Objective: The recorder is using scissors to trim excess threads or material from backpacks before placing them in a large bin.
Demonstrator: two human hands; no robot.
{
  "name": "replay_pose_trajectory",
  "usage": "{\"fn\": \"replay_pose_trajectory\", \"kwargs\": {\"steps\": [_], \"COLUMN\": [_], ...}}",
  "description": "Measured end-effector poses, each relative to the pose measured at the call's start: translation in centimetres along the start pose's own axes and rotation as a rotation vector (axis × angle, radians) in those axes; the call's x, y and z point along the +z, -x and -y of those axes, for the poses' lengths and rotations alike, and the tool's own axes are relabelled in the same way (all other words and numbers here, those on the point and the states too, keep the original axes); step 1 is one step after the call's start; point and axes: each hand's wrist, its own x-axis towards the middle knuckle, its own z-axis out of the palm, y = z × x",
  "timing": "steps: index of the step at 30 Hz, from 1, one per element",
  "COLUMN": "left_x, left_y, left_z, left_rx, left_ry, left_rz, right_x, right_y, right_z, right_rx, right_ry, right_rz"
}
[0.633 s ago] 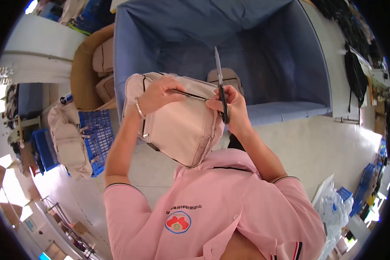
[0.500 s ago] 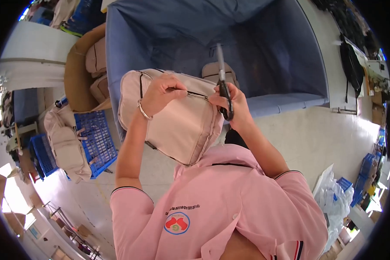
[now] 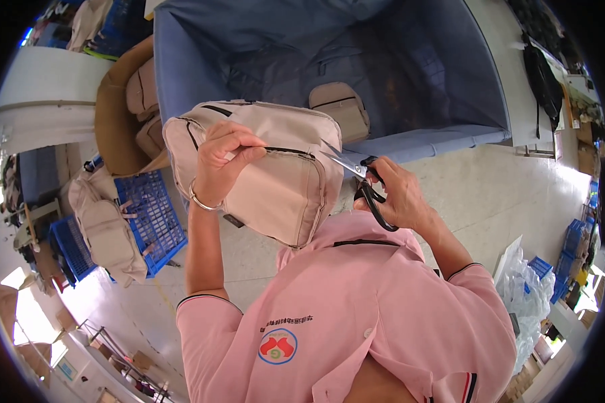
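A beige bag is held up in the air in front of the person's chest, above the near edge of a large blue fabric-lined bin. The left hand is closed on the bag's upper face beside the dark zipper line, the fingers curled and pressed together on the fabric; a thin bracelet is worn at that wrist. The right hand is wrapped through the black handles of a pair of scissors, and the silver blades are pointed left toward the bag's right edge, just at the zipper end. Whether the blades touch the fabric cannot be told.

A second beige bag is seen lying inside the bin, well beyond the held one. To the left, a brown round container filled with more beige bags is set beside the bin, and further beige bags are piled on a blue plastic crate on the floor. At the right, clear plastic wrapping is heaped near small blue crates. A pink polo shirt fills the near part of the view.
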Motion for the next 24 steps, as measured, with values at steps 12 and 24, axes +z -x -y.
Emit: {"fn": "replay_pose_trajectory", "kwargs": {"steps": [12,24], "left_x": [-0.6,-0.4], "left_y": [1.1,0.9], "left_z": [-1.0,-0.7], "left_rx": [0.006,0.01], "left_ry": [0.002,0.024], "left_rz": [-0.026,0.0], "right_x": [-1.0,-1.9], "right_y": [-1.8,-3.7], "right_z": [1.7,0.3], "right_rx": [-0.273,0.031], "right_ry": [0.203,0.017], "right_rz": [0.013,-0.048]}}
